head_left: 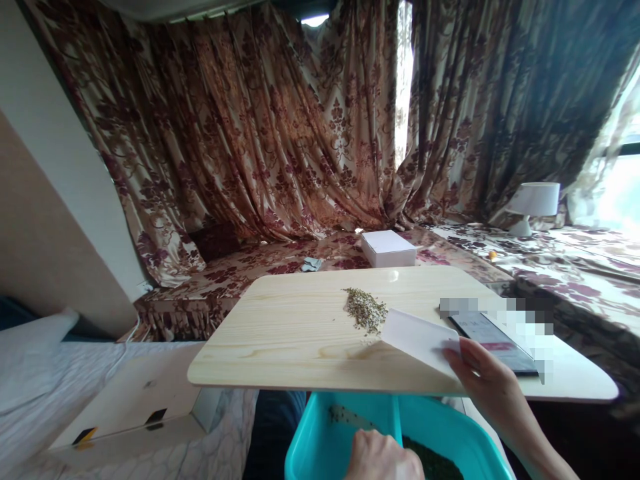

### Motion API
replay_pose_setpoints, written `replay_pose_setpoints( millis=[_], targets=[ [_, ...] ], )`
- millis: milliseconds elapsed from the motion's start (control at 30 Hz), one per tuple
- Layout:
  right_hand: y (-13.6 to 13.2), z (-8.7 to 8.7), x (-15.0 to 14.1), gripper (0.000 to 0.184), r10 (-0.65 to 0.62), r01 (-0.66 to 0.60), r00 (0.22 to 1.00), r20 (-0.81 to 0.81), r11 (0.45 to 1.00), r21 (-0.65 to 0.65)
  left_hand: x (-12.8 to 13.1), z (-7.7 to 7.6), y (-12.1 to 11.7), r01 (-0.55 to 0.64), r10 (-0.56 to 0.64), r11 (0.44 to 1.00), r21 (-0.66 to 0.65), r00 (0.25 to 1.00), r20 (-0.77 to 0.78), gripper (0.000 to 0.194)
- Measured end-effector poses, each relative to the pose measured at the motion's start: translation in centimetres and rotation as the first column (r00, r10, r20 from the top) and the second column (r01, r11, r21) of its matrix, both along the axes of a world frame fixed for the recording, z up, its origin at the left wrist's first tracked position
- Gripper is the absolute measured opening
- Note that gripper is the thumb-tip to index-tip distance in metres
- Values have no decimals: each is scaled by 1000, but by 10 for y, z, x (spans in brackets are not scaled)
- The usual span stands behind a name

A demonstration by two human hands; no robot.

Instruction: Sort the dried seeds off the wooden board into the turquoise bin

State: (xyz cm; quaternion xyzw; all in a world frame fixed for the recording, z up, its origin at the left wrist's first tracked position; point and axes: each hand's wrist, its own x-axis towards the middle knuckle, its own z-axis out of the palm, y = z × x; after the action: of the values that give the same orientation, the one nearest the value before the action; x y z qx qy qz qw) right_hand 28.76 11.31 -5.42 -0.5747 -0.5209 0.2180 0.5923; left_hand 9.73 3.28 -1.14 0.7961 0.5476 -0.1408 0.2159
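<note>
- Head view: seed pile (pixel 366 311), centre, slants down rightward beside the white card (pixel 417 341).
- Right hand (pixel 493 383), nearer, lower right, pinches the card.
- Left hand (pixel 383 459), bottom centre, at teal basin (pixel 311 430); grip hidden, cannot tell.

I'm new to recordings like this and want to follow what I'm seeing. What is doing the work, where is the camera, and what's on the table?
There is no machine here: a person works with two bare hands. The single picture comes from a camera worn on their head, looking forward and down.

On the pale wooden table lies a loose pile of small seed-like bits. Towards the right is a flat, dark-edged panel, partly hidden by pixelation.

The right hand holds a white card, its far end near the pile. The left hand is lower down, at a turquoise bin with a divider; its fingers are hidden, so I can't tell whether it holds anything.

Behind the table stands a white box.
</note>
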Motion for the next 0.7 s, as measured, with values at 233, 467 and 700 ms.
replay_pose_setpoints(
  millis=[233, 467, 700],
  targets=[
    [-5, -2, -8, 45, 26, -27, 999, -37, 1000, -12, -6, 6, 5, 93, -91, 993, -77, 996, 19, 41],
    [-3, -15, -3, 42, 17, -20, 999, 49, 998, 63, 1, 12, 0, 84, -86, 996, -25, 993, -84, 34],
    [-6, -13, -7, 37, 45, -50, 996, 75, 996, 71, 8, 28, -1, 69, -76, 995, -71, 992, -99, 36]
  ],
)
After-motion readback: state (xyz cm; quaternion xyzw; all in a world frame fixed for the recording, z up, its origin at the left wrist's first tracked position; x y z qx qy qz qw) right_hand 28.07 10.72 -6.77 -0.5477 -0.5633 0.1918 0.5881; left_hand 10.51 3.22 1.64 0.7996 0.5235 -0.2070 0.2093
